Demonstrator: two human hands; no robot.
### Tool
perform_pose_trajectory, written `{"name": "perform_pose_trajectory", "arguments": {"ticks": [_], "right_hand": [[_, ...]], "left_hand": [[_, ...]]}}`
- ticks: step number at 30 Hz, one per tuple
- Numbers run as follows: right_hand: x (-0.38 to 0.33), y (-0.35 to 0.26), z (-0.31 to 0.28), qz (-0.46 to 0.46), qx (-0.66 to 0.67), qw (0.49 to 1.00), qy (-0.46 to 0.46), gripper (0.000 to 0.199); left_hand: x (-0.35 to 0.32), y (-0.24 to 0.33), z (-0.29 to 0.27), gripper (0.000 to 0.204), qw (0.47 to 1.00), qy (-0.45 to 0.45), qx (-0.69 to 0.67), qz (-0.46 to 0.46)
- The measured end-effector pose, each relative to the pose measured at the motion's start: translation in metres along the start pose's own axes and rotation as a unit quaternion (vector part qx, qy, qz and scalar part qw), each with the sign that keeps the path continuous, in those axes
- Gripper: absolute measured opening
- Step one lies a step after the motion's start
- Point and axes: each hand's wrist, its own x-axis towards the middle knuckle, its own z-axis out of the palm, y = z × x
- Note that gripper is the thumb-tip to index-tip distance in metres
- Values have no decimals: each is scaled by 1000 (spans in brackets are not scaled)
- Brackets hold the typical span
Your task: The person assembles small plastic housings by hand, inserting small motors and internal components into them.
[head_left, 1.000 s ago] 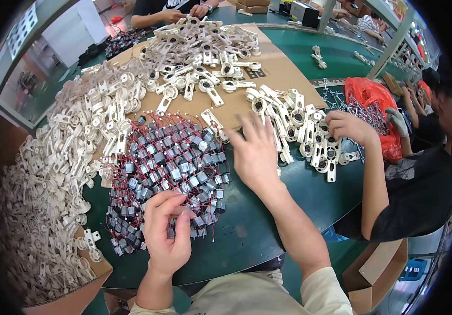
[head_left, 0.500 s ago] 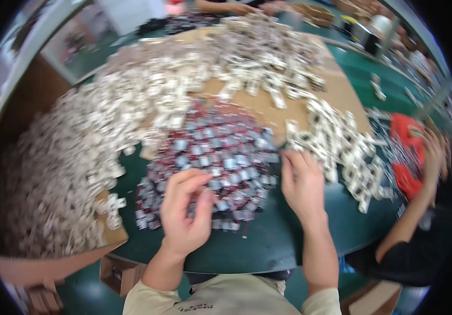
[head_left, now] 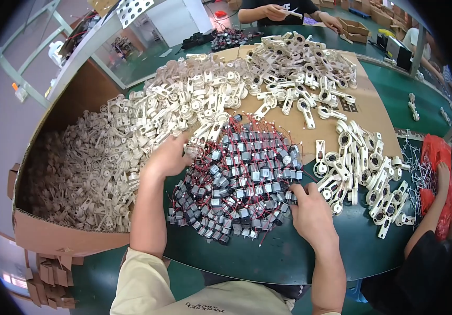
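Reaching into the heap of cream plastic bracket parts [head_left: 147,126], the left hand [head_left: 167,157] curled its fingers loosely over one piece. The right hand [head_left: 310,210] rested with fingers pinched on the pile of small silver motors with red wires [head_left: 244,178] mid-bench [head_left: 289,257].

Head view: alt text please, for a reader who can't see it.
Seen from above, a person's left hand reaches into a heap of cream plastic brackets while the right hand rests at the edge of a pile of small motors with red wires on a green table. Another person's arm works at the right.
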Motion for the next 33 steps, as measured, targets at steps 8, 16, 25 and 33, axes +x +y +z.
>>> {"name": "perform_pose_trajectory", "arguments": {"ticks": [8,16,25,33], "right_hand": [[5,8,-10,-23,101,991,80,26],[-2,-15,-25,71,445,892,34,15],[-12,-53,2,49,598,800,2,18],[-15,-54,14,17,515,857,14,6]], "left_hand": [[1,-41,43,45,968,112,-224,-18],[-69,32,46,25,592,78,-799,73],[-82,72,61,50,482,-95,-860,135],[-92,85,78,47,529,-117,-820,184]]}}
